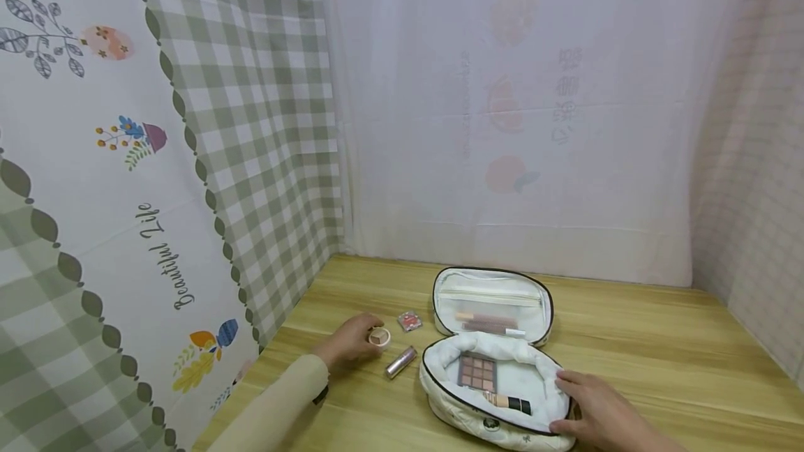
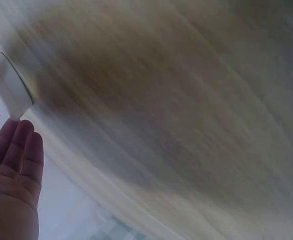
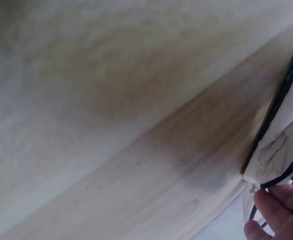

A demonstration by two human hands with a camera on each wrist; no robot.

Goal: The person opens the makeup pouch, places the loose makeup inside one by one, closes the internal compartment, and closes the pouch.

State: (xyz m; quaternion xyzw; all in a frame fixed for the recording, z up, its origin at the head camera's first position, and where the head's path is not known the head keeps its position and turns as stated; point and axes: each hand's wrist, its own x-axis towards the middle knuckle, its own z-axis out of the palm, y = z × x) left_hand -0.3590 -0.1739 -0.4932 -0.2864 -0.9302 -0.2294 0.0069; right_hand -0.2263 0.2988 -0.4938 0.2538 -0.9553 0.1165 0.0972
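My left hand pinches a small round white compact with sectioned tan pans, low over the table. In the left wrist view, the compact's white side shows between thumb and fingertips. My right hand grips the right rim of a white quilted makeup bag with black piping; its fingers also show at the bag's edge in the right wrist view. Inside the open bag lie an eyeshadow palette and a tube with a black cap.
The bag's raised lid has a zipped clear pocket holding slim tubes. A shiny pink lipstick tube and a small square red compact lie left of the bag. Cloth curtains border the wooden table.
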